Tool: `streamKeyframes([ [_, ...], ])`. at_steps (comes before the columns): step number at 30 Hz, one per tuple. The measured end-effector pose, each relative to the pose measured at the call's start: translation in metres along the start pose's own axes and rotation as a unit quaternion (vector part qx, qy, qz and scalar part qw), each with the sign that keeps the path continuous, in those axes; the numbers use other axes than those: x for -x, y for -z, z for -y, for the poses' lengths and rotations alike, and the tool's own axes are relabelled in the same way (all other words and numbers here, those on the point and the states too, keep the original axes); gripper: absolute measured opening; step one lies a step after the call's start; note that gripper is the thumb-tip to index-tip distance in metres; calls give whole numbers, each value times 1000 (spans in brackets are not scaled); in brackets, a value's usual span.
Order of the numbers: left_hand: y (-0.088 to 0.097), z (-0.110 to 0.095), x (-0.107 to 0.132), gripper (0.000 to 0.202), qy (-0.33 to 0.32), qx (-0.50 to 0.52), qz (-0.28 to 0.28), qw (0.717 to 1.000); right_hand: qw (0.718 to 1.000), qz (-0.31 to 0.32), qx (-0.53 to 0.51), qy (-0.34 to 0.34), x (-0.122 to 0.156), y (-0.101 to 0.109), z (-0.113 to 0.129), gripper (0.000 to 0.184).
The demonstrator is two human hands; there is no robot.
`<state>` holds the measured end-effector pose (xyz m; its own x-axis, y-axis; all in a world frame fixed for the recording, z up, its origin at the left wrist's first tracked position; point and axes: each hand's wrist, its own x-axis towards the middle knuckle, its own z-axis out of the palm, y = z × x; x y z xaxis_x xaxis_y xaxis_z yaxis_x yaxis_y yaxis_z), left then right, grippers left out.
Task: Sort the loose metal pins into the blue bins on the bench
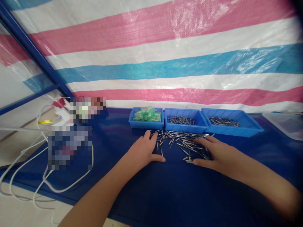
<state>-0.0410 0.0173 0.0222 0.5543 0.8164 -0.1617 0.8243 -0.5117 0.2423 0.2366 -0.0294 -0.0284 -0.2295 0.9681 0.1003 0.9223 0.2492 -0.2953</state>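
A loose pile of thin metal pins [177, 137] lies on the blue table top, some silvery and some dark. At its left edge is my left hand [143, 149], thumb and fingers apart around the nearest pins. On the other side, my right hand [219, 154] is also spread, its fingertips touching or just over the pins. A few short whitish pieces [188, 160] lie by the right thumb. Behind the pile stand a blue bin with green packets [147, 115], a middle bin of pins [181, 120] and a right bin of pins [223, 121].
A clear plastic container [285, 124] stands at the far right. White cables [67, 189] loop over the left side of the table [165, 195], near blurred-out objects. A striped plastic sheet [165, 66] hangs behind, with a blue metal post [35, 52] at left.
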Motion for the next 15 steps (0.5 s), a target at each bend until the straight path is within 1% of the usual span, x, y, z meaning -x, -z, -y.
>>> streamKeyframes([
  [2, -1, -2, -3, 87, -9, 2, -2, 1000, 1000, -8, 5, 4, -5, -2, 14, 55],
  [5, -4, -5, -7, 70, -32, 8, -12, 999, 1000, -25, 4, 13, -10, -4, 27, 41],
  [11, -18, -10, -15, 45, -105, 54, -57, 991, 996, -77, 10, 43, -14, -5, 37, 26],
  [15, -25, -14, -19, 32, -127, 70, -90, 985, 995, -82, -13, 59, -14, -3, 42, 20],
])
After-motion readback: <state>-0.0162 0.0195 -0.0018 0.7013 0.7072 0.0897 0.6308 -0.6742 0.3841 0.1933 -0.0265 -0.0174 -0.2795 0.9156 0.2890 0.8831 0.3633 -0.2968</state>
